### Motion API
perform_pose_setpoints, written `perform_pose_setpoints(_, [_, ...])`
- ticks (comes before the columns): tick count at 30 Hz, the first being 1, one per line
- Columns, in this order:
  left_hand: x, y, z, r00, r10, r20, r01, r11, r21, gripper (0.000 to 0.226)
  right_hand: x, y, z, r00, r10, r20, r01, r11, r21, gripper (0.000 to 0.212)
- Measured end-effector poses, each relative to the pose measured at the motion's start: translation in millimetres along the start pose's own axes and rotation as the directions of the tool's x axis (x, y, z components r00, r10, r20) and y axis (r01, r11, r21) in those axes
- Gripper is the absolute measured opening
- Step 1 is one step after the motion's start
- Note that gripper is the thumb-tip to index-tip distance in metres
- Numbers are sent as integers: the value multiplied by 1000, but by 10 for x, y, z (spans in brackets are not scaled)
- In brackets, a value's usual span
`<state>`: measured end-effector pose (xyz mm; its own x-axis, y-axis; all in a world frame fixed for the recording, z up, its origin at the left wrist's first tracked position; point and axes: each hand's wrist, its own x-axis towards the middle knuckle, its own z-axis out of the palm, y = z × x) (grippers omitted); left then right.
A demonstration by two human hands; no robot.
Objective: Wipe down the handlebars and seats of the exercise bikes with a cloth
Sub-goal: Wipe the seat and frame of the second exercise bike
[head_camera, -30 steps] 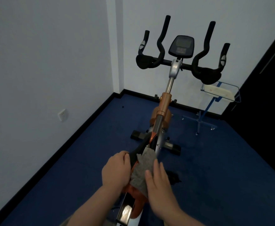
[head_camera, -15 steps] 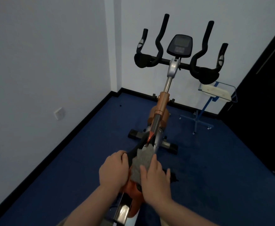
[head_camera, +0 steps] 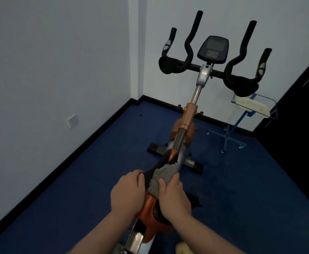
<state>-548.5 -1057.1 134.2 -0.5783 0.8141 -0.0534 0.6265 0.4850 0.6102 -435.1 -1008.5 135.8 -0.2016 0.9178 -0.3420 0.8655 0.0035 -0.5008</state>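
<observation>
exercise bike (head_camera: 185, 123) stands on blue floor (head_camera: 95, 180) near the room corner, handlebars (head_camera: 210, 68) at the far end. orange-black seat (head_camera: 152, 204) sits at the near end. left hand (head_camera: 127, 194) curls over the seat's left edge. right hand (head_camera: 174, 196), fingers together, presses grey cloth (head_camera: 162, 177) onto the seat top.

The person's left hand (head_camera: 127, 193) and right hand (head_camera: 174, 196) are bare; both forearms show no sleeves.
</observation>
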Motion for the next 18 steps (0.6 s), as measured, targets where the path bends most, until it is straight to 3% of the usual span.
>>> perform_pose_setpoints(5, [30,2,4,999,-40,-12,40,999,18,33,328,-32,-12,998,56,4,-56,993,108,59])
perform_pose_setpoints(8, [21,40,-16,998,-58,2,58,998,20,30,515,-64,-38,998,26,-65,-15,985,173,66])
perform_pose_setpoints(13, [-9,56,-39,994,-105,-16,104,994,-34,28,786,-73,-101,973,-190,-130,204,974,100,69])
perform_pose_setpoints(15, [-29,83,-39,990,-134,-43,132,990,-52,26,1005,-22,-181,909,-384,-164,377,923,-76,56])
perform_pose_setpoints(18, [-71,118,-6,970,-201,-137,197,980,-39,23,1261,8,-306,783,-620,-43,597,770,-226,45])
